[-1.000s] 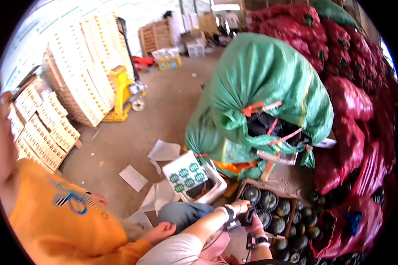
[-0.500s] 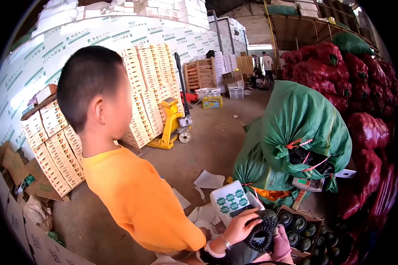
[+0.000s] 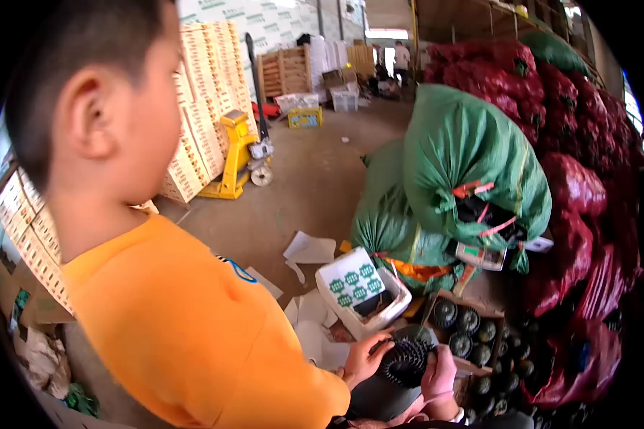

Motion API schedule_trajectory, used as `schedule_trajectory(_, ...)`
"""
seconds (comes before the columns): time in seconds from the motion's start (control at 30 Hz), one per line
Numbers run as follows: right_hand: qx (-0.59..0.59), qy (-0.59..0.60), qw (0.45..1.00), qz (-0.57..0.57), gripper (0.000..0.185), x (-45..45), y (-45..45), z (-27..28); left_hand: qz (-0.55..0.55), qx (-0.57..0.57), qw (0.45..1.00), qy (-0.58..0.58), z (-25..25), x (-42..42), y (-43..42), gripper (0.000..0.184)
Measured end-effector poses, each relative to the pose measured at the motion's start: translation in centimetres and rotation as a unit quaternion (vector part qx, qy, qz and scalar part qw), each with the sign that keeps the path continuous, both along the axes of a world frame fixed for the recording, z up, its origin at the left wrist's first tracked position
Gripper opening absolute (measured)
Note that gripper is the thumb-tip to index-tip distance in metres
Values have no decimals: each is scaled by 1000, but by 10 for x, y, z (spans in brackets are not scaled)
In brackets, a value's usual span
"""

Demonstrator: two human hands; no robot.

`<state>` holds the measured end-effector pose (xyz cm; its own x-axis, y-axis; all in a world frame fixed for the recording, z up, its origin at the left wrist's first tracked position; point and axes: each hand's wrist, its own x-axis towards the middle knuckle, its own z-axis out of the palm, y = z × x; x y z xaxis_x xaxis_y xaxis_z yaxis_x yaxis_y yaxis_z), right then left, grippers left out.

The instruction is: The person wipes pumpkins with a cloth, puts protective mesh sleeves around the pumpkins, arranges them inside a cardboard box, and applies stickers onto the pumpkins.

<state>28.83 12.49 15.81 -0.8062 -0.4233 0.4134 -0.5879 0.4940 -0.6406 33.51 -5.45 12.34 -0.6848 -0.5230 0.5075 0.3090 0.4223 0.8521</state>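
Note:
My left hand (image 3: 366, 357), bare, has its fingers curled on the left edge of a black foam fruit net (image 3: 406, 362). On the other side, my right hand (image 3: 438, 375), in a pink glove, grips the net's right edge. A dark green rounded surface (image 3: 416, 332) shows just behind the net; I cannot tell how far it sits inside. Right of my hands, a cardboard box (image 3: 447, 299) holds several dark green squashes (image 3: 468, 319) in black nets. More squashes (image 3: 506, 379) lie beside it. An orange sleeve covers part of my left wrist.
A person in an orange shirt (image 3: 200, 322) stands close on my left. Ahead are an open white foam box (image 3: 383, 312), green sacks (image 3: 472, 157) and a scale (image 3: 481, 256). Red net sacks (image 3: 572, 186) line the right. A yellow pallet jack (image 3: 232, 161) stands by stacked cartons (image 3: 215, 93).
The view has shifted, and the person in orange appears larger and nearer. Both my hands stay on the net, whose opening now faces me less.

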Motion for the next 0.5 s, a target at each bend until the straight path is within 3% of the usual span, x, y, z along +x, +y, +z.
schedule_trajectory(0.07, -69, 67, 995, 6, 21, -3, -3, 5, -107, 41, 987, -111, -24, 6, -4, 21)
schedule_trajectory(0.13, -108, 34, 993, 30, 25, -8, -2, 20, -77, 1, 989, -128, -59, 0, -1, 32)
schedule_trajectory(0.17, -127, 20, 991, 29, 25, -12, -1, 20, -6, 71, 997, -36, -61, -7, 10, 13)
schedule_trajectory(0.2, -135, -1, 990, 34, 25, -15, 2, 20, -39, 154, 983, -88, -43, -6, 14, 9)
schedule_trajectory(0.27, -116, -57, 992, 5, 20, -17, 10, 24, -32, 52, 994, -88, -13, -7, 17, 11)
schedule_trajectory(0.33, -146, -50, 988, -11, 16, -26, 14, 17, -76, 186, 977, -68, -10, -16, 24, 11)
schedule_trajectory(0.37, -160, -29, 986, -15, 14, -31, 15, 12, -37, 55, 998, -17, -9, -22, 25, 10)
schedule_trajectory(0.5, -167, -22, 984, -52, 8, -38, 19, 15, -65, 139, 987, -40, -8, -27, 27, 9)
